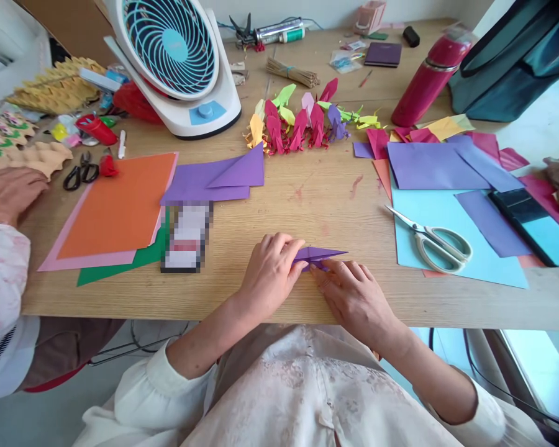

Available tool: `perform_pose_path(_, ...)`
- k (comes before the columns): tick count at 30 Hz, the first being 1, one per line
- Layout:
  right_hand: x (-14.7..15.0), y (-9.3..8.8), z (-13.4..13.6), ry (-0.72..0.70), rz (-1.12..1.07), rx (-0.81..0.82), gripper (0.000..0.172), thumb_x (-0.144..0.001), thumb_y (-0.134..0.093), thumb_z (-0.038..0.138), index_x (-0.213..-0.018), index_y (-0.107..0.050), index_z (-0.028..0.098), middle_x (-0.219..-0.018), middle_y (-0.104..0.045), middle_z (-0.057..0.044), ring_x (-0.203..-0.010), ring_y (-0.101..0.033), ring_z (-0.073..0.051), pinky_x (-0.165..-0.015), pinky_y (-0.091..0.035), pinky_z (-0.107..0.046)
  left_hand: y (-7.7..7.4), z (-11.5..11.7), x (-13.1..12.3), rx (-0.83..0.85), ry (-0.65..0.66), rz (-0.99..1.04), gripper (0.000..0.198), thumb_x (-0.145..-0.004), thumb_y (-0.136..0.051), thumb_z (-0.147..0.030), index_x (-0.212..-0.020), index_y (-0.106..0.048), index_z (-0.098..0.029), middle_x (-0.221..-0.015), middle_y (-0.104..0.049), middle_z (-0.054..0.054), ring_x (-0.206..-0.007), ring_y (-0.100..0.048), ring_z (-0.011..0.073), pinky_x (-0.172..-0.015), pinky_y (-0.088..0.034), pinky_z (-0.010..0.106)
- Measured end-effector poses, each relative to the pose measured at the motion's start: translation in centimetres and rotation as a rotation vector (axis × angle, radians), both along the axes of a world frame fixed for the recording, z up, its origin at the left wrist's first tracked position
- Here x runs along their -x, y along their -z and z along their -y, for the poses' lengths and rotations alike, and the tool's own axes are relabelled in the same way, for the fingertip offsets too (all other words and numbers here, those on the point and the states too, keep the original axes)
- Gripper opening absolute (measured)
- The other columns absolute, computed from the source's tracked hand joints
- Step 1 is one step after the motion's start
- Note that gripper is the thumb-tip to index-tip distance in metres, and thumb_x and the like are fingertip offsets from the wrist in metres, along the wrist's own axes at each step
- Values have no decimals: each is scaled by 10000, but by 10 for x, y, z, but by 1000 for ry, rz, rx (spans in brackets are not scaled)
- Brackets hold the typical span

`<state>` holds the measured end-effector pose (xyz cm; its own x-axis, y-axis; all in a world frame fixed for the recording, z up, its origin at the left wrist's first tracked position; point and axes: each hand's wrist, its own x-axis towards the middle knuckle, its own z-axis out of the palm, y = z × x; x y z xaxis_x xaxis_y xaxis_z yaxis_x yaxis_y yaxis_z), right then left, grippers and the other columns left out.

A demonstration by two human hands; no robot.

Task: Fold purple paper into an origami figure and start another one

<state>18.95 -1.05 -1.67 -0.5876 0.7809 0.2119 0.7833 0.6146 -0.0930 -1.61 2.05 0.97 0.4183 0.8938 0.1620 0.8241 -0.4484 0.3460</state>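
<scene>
A small folded purple paper (323,253) with a pointed tip lies on the wooden table (307,205) near its front edge. My left hand (270,273) pinches its left end, fingers curled over the fold. My right hand (351,295) presses on the paper's lower edge with its fingertips held together. Both hands touch the same piece.
White-handled scissors (435,242) lie on a light blue sheet (470,261) to the right. Purple sheets (223,177), an orange sheet (118,208), a desk fan (177,59), several folded paper cranes (302,121) and a red bottle (431,74) surround them. Another person's hand (7,192) rests at far left.
</scene>
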Motion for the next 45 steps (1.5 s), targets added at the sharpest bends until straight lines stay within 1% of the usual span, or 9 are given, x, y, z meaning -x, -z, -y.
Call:
perform_pose_path(4, 0, -1, 0, -5, -9, 16, 326, -963, -529, 206, -1271, -630, 178, -1221, -627, -120, -935, -506, -245, -790, -404, -371, 1, -27, -8, 181, 95, 96, 178, -878, -630, -148, -1048, -637, -201, -1059, -574, 53, -1014, -572, 202, -905, -475, 347)
perform_pose_path(7, -4, 1, 1, -30, -54, 29, 301, -974, -505, 202, -1245, -633, 171, -1228, -622, -136, -934, -532, -250, -785, -426, -384, -1, -38, -8, 297, 83, 137, 139, -808, -679, -130, -916, -613, -187, -988, -579, 28, -928, -576, 184, -820, -460, 308)
perform_pose_path(12, -17, 1, -1, 16, -444, 100, 285, -983, -452, 155, -1232, -590, 167, -1213, -605, -155, -1046, -583, -251, -861, -481, -399, -8, -49, -6, 543, 33, 264, 174, -739, -715, -186, -778, -546, -190, -745, -583, -42, -693, -528, 135, -622, -353, 254)
perform_pose_path(16, -20, -6, -13, 247, -797, 376, 162, -983, -487, 246, -1084, -610, 217, -1014, -655, -79, -885, -634, -196, -756, -514, -323, -9, -56, -14, 791, -27, 713, 302, -693, -778, -240, -769, -490, -187, -691, -528, -69, -633, -480, 94, -604, -341, 222)
perform_pose_path(20, -12, -16, -38, 206, -1083, 777, 212, -958, -540, 391, -1034, -614, 207, -919, -670, -47, -800, -630, -174, -717, -508, -298, -9, -60, -32, 1065, -49, 1263, 430, -652, -845, -264, -982, -582, -179, -944, -672, -1, -819, -612, 127, -784, -452, 253)
perform_pose_path(24, -6, -26, -66, 183, -1166, 752, 244, -891, -622, 425, -837, -616, 187, -736, -611, -9, -686, -566, -143, -645, -453, -270, -12, -63, -41, 1085, -23, 1441, 329, -687, -819, -247, -977, -687, -163, -1006, -708, 34, -899, -639, 158, -861, -467, 276)
perform_pose_path(30, -10, -36, -93, 176, -957, 718, 239, -854, -633, 376, -731, -573, 179, -642, -540, 26, -577, -436, -102, -531, -329, -243, -17, -79, -28, 909, 44, 1180, 276, -702, -794, -234, -952, -716, -146, -928, -716, 28, -879, -631, 159, -844, -464, 266)
perform_pose_path(38, 3, -23, -96, 163, -978, 678, 118, -856, -607, 286, -793, -604, 186, -705, -604, 8, -641, -532, -126, -598, -413, -253, 1, -89, -25, 732, 15, 1103, 210, -732, -782, -298, -851, -708, -141, -810, -684, 2, -773, -603, 139, -753, -456, 244)
perform_pose_path(45, 6, -21, -91, 196, -1032, 629, 89, -858, -599, 253, -792, -577, 198, -721, -644, -8, -651, -588, -148, -609, -454, -269, 4, -82, -29, 670, -20, 1118, 201, -770, -749, -315, -851, -697, -140, -799, -675, 10, -768, -598, 140, -752, -463, 244)
